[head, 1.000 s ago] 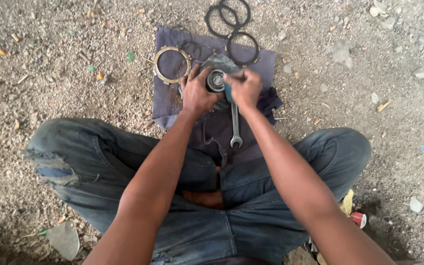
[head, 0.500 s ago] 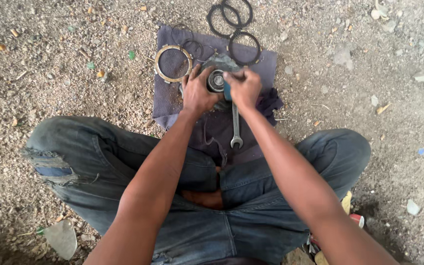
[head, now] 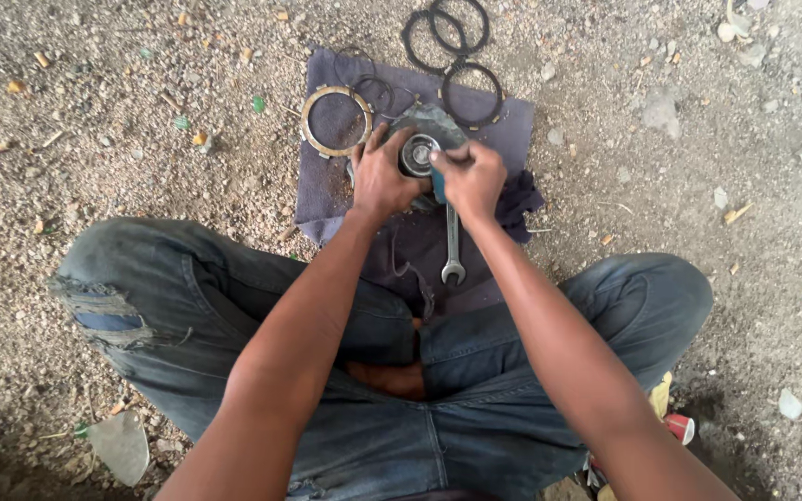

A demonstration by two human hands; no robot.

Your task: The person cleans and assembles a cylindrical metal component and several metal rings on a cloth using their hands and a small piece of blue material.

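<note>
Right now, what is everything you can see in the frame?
cloth: 1, dark purple, on gravel ahead of the legs
round part: 1, grey metal, on cloth, between both hands
tan ring: 1, on cloth, left
thin rings: about 2, dark, beside tan ring
black rings: 3, toothed, top of cloth and gravel beyond
wrench: 1, silver, on cloth by the knees
left hand: on round part
right hand: gripping a teal handle

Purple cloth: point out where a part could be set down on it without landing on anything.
The cloth is bare along its left edge below the brass-coloured ring, and between the wrench and the person's knees. Its top is crowded: dark toothed rings, thin rings, and the round metal part under the left hand and right hand.
</note>
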